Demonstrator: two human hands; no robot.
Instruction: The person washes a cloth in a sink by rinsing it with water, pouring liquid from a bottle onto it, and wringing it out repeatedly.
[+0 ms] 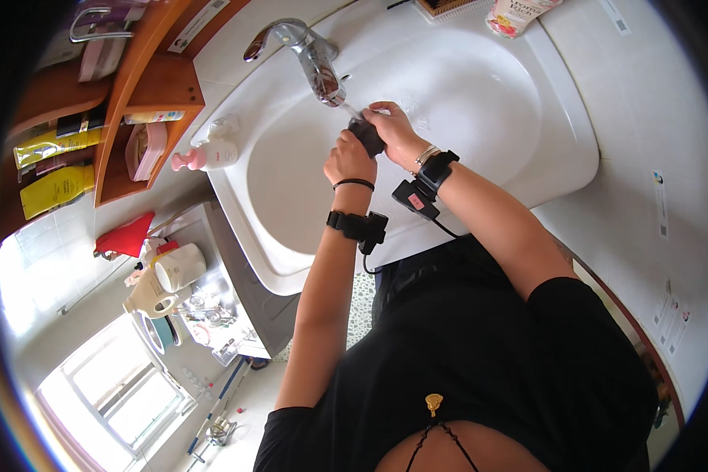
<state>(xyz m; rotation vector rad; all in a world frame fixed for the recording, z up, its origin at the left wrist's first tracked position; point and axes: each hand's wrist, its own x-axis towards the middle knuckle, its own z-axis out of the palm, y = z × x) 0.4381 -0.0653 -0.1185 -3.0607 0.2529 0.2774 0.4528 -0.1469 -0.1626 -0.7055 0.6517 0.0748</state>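
Note:
Both my hands are over the white washbasin (291, 193), just below the chrome faucet (318, 67). A thin stream of water (353, 112) runs from its spout onto a small dark grey object (367, 138) whose kind I cannot make out. My left hand (349, 161) is closed round the near left side of it. From the right, my right hand (396, 134) pinches its upper edge, fingers bent toward the spout. Black straps with small boxes sit on both wrists.
A pink-topped pump bottle (212, 156) stands on the basin's left rim. Wooden shelves (145, 102) with tubes and boxes rise at the left. A floral-printed pack (519, 16) and a brush (446, 9) lie at the back rim. A washing machine (248, 275) is lower left.

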